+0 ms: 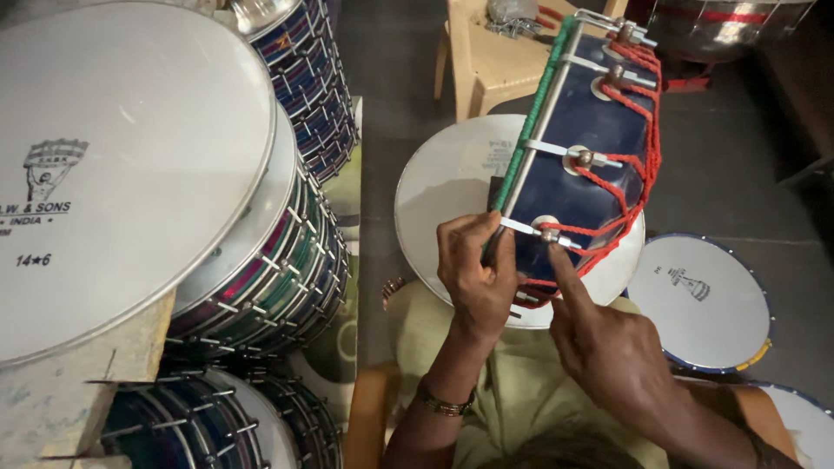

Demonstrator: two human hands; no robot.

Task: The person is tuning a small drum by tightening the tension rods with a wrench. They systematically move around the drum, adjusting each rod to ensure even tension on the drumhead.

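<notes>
Blue drum [584,165] sits tipped on its side in the person's lap, shell facing up, with red rope [638,152] zigzagging between metal tension hooks [580,158] and a green-wrapped rim along the left edge. Left hand [476,274] grips the near rim, fingers curled tight around the edge, seemingly pinching something thin and dark, can't tell what. Right hand [612,347] has its index finger stretched out and pressed on the nearest nut [549,234], other fingers folded in. Looks like a rigid, fairly light shell, but the skin would dent easily, so the rim and hooks seem the safest places to hold. A white drumhead [452,182] lies right underneath. Stacked drums [287,260] crowd the left side, another small drum [704,304] lies on the floor to the right, and a plastic chair [495,61] stands behind.
</notes>
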